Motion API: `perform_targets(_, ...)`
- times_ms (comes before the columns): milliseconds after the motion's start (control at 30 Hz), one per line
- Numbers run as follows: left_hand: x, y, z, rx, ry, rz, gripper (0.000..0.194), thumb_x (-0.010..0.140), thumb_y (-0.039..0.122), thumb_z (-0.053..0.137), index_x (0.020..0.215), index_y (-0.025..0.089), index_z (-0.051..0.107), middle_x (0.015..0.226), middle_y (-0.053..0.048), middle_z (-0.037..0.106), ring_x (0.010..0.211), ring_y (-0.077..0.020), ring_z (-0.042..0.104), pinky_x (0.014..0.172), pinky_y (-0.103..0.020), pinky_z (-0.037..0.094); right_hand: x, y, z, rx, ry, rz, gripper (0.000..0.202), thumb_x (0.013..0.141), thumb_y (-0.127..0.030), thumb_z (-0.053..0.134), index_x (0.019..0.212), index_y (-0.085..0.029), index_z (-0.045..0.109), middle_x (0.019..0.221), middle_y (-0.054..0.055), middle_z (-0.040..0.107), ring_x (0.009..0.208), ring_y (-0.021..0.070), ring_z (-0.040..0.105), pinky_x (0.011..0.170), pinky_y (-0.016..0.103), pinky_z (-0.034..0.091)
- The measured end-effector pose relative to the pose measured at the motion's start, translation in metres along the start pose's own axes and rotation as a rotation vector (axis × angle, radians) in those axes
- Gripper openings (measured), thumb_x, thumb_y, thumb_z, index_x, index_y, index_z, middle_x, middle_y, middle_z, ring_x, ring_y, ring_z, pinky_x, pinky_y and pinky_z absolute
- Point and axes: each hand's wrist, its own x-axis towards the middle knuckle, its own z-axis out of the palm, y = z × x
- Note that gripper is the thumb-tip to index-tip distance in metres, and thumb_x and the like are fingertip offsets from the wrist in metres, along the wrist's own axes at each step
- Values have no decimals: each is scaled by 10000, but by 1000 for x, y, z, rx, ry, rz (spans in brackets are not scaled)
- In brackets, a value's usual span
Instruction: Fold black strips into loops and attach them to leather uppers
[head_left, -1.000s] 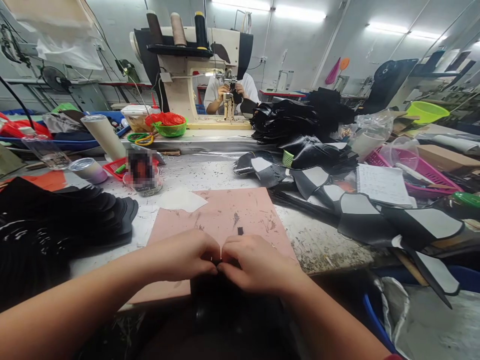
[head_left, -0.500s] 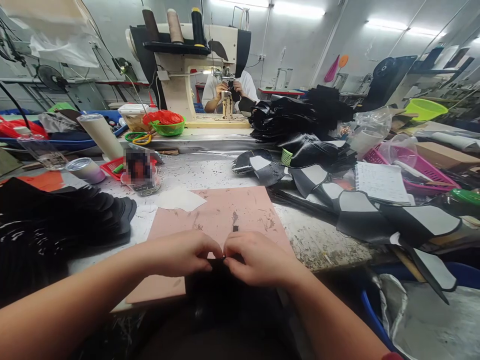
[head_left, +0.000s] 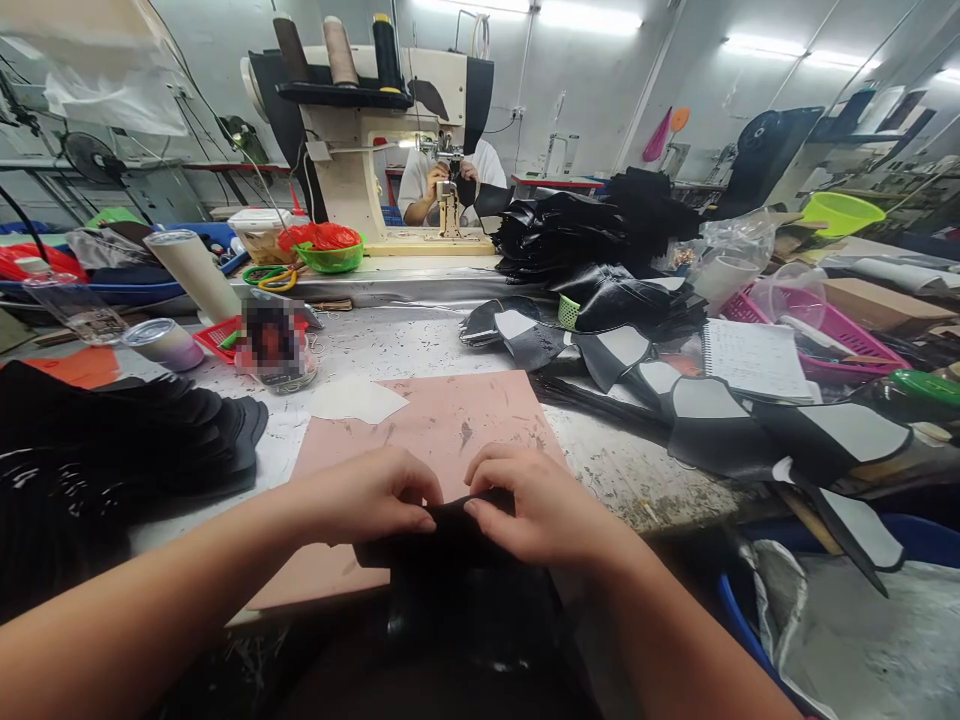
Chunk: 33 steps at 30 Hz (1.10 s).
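Between my two hands a black leather-like piece is stretched at the near edge of the pink board, its lower part hanging into the dark lap area. My left hand is closed, thumb and fingers pinching the piece's upper edge from the left. On the right, my right hand pinches the same edge, thumb on the near side and fingers curled over the far side. A pale, pointed flat piece lies across the board's far left corner.
Stacked black pieces lie at left; grey-and-black cut pieces trail along the right side. A sewing machine stands behind, with a co-worker's hands at another machine beyond. A blue-rimmed bin stands lower right.
My hands have moved apart from nearly touching, and more of the black piece's edge shows between them. A small dark tab beyond my right hand no longer shows. The view has shifted slightly.
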Motion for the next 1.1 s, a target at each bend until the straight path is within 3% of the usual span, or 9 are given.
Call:
perform_targets(167,2,1,1,-71,15,-42,200,682,339,562,802,194,627,694,21,583,614,-132,514,523,-221,386,0,-2,-1,43,24,-17,76,749,-126,531,702,-161,579,745,20,590,711,136,538,645,247,414)
perform_targets(367,4,3,4,-277,96,-47,198,644,353,595,672,158,612,576,31,544,557,-111,473,516,-212,361,-1,-4,-2,133,58,-3,131,739,-108,521,625,-171,507,678,-1,561,642,119,510,593,235,391)
perform_targets(533,3,0,8,-425,124,14,209,628,344,628,651,139,595,557,40,515,554,-95,439,515,-201,336,0,1,2,268,58,-26,206,712,-51,503,563,-177,439,808,6,586,722,115,533,644,228,402)
perform_targets(1100,0,-6,13,-421,149,90,188,682,317,577,749,141,583,617,28,524,591,-109,470,549,-222,367,7,1,5,253,10,-13,221,723,-56,502,546,-174,443,856,6,580,757,108,536,671,220,408)
